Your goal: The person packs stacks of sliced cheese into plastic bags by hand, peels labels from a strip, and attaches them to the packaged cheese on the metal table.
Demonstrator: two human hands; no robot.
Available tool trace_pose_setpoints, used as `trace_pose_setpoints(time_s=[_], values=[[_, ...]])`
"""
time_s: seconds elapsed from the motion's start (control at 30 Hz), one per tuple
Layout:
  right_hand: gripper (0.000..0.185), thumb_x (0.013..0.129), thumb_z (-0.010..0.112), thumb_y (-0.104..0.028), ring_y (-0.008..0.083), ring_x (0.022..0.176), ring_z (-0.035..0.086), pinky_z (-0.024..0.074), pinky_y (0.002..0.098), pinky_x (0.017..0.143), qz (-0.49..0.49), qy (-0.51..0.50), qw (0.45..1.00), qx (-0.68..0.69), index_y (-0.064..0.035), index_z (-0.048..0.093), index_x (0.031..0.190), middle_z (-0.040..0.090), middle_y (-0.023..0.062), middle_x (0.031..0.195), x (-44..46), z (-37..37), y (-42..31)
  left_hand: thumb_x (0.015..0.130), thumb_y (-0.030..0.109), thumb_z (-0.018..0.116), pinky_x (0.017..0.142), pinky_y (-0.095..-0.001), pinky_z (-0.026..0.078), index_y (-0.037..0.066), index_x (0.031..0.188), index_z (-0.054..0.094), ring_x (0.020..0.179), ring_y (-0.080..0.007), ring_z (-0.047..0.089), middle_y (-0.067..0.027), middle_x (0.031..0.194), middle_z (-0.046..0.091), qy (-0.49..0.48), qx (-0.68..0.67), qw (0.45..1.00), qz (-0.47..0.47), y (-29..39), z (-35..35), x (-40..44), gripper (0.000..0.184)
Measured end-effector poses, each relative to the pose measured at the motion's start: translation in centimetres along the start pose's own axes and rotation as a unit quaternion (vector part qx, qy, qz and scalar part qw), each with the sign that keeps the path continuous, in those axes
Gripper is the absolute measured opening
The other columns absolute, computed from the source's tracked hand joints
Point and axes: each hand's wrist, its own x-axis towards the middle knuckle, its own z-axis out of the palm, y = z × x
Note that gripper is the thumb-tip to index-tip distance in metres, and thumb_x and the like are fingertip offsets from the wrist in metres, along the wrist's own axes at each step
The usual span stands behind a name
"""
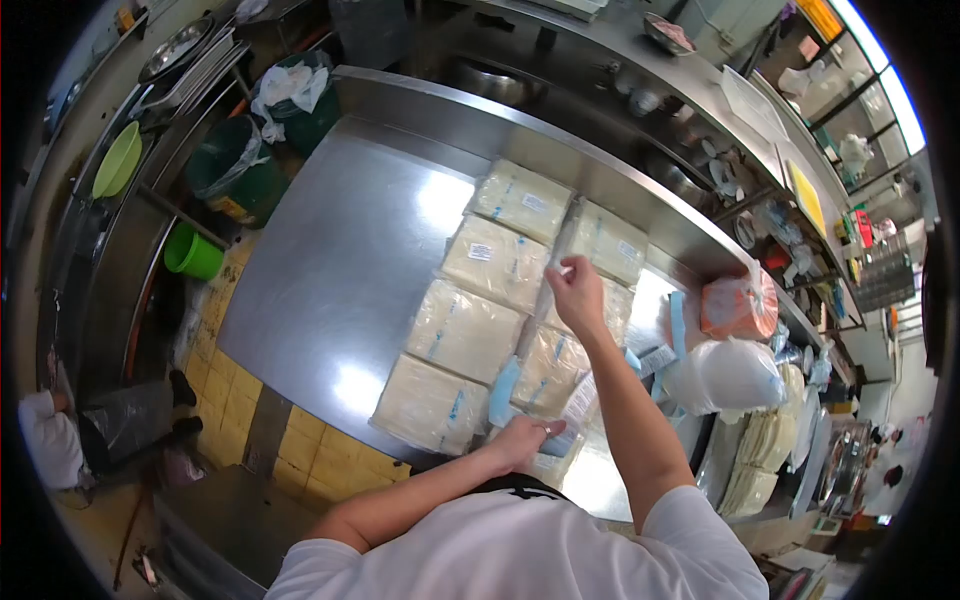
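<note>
Flat square packs of pale sheets in clear plastic, such as this pack (pixel 465 328), lie in two columns on the steel table (pixel 300 250). My right hand (pixel 578 293) is over the right column, fingers pinched together; anything between them is too small to make out. Close to my body, my left hand (pixel 528 443) is closed at the near end of a printed plastic wrapper (pixel 580 400), its thumb on top and the other fingers partly hidden. A light blue strip (pixel 505 390) sticks out between the columns near that hand.
A white plastic bag (pixel 725 377) and a tied bag with orange contents (pixel 738 305) stand at the table's right. A raised steel edge (pixel 500 125) runs along the back. Green bins (pixel 235 170) stand at the left; a person (pixel 55 440) is at the lower left.
</note>
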Motion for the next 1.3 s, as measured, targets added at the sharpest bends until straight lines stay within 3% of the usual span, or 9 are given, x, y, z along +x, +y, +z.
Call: trace_pose_setpoints(time_s=[0.13, 0.23, 0.33, 0.47, 0.63, 1.03, 1.17, 1.23, 1.3], values=[[0.024, 0.089, 0.076, -0.012, 0.0124, 0.07, 0.06, 0.0503, 0.0281, 0.067, 0.041, -0.01, 0.995, 0.095, 0.0037, 0.069, 0.106, 0.066, 0.0068, 0.076, -8.7, -8.2, 2.8, 0.102, 0.023, 0.066, 0.101, -0.0321, 0.047, -0.008, 0.121, 0.071, 0.109, -0.0196, 0.066, -0.0138, 0.119, 0.074, 0.025, -0.023, 0.998, 0.058, 0.5, 0.8, -0.3, 0.036], [0.027, 0.088, 0.077, -0.01, 0.014, 0.07, 0.06, 0.051, 0.0293, 0.067, 0.065, -0.059, 0.986, 0.143, 0.001, 0.07, 0.111, 0.066, 0.0064, 0.081, -16.4, -12.8, 2.8, 0.102, 0.019, 0.066, 0.098, -0.031, 0.048, -0.006, 0.122, 0.071, 0.108, -0.0163, 0.065, -0.0119, 0.119, 0.073, 0.013, -0.034, 0.995, 0.095, 1.7, 1.6, -0.8, 0.033], [0.028, 0.084, 0.08, -0.011, 0.0221, 0.076, 0.065, 0.053, 0.0334, 0.067, -0.046, -0.057, 0.993, 0.095, -0.0034, 0.074, 0.11, 0.069, 0.0088, 0.089, -22.0, -14.7, 1.6, 0.102, 0.019, 0.067, 0.094, -0.0287, 0.049, -0.005, 0.123, 0.071, 0.107, -0.0125, 0.063, -0.0096, 0.119, 0.073, -0.014, -0.049, 0.991, 0.122, 1.5, 2.6, -1.0, 0.032], [0.026, 0.083, 0.081, -0.012, 0.032, 0.085, 0.064, 0.0541, 0.0396, 0.073, -0.071, -0.029, 0.996, 0.035, -0.0063, 0.075, 0.107, 0.067, 0.0103, 0.096, -25.5, -14.1, 2.2, 0.104, 0.024, 0.064, 0.087, -0.0283, 0.049, -0.001, 0.112, 0.074, 0.098, -0.0104, 0.063, -0.0041, 0.106, 0.072, -0.058, -0.122, 0.988, 0.077, 1.0, 4.0, -1.1, 0.029], [0.024, 0.08, 0.08, -0.008, 0.0315, 0.088, 0.062, 0.053, 0.0419, 0.074, -0.161, 0.019, 0.986, -0.025, -0.0059, 0.075, 0.104, 0.068, 0.0095, 0.096, -27.6, -13.9, 2.2, 0.106, 0.026, 0.058, 0.081, -0.0305, 0.047, 0.008, 0.11, 0.07, 0.09, -0.0109, 0.061, 0.0007, 0.102, 0.068, -0.065, -0.147, 0.987, 0.019, 1.0, 5.1, -1.3, 0.022], [0.027, 0.072, 0.075, -0.002, 0.0272, 0.089, 0.061, 0.05, 0.0417, 0.08, -0.303, 0.127, 0.94, -0.098, -0.0112, 0.074, 0.097, 0.069, 0.0041, 0.098, -28.9, -13.3, 2.2, 0.104, 0.02, 0.056, 0.072, -0.0324, 0.05, 0.01, 0.109, 0.069, 0.082, -0.0124, 0.061, -0.0007, 0.091, 0.067, -0.043, -0.231, 0.971, -0.051, 0.4, 5.0, -1.2, 0.017], [0.023, 0.073, 0.075, -0.002, 0.0296, 0.089, 0.061, 0.0506, 0.0424, 0.082, -0.353, 0.104, 0.928, -0.061, -0.0116, 0.074, 0.094, 0.068, 0.0038, 0.097, -28.9, -13.2, -0.3, 0.107, 0.024, 0.049, 0.078, -0.0327, 0.052, 0.007, 0.115, 0.066, 0.09, -0.0158, 0.064, -0.0046, 0.1, 0.068, -0.02, -0.26, 0.963, -0.069, -0.4, 3.9, -0.4, 0.025], [0.02, 0.076, 0.075, -0.002, 0.0299, 0.089, 0.062, 0.0513, 0.042, 0.083, -0.315, 0.06, 0.947, 0.012, -0.0102, 0.074, 0.094, 0.069, 0.0058, 0.094, -28.6, -12.7, -1.5, 0.107, 0.022, 0.047, 0.08, -0.034, 0.055, 0.006, 0.116, 0.065, 0.091, -0.0175, 0.066, -0.0063, 0.102, 0.069, -0.087, -0.318, 0.94, -0.084, -1.8, 1.9, 1.7, 0.026], [0.016, 0.079, 0.075, -0.004, 0.03, 0.088, 0.063, 0.0521, 0.041, 0.084, -0.237, 0.013, 0.969, 0.067, -0.0082, 0.075, 0.094, 0.069, 0.0083, 0.09, -27.7, -11.6, -2.6, 0.106, 0.02, 0.046, 0.083, -0.0354, 0.057, 0.005, 0.117, 0.064, 0.093, -0.0197, 0.068, -0.0076, 0.105, 0.07, -0.035, -0.29, 0.955, -0.059, -1.4, 1.3, 0.5, 0.027]])
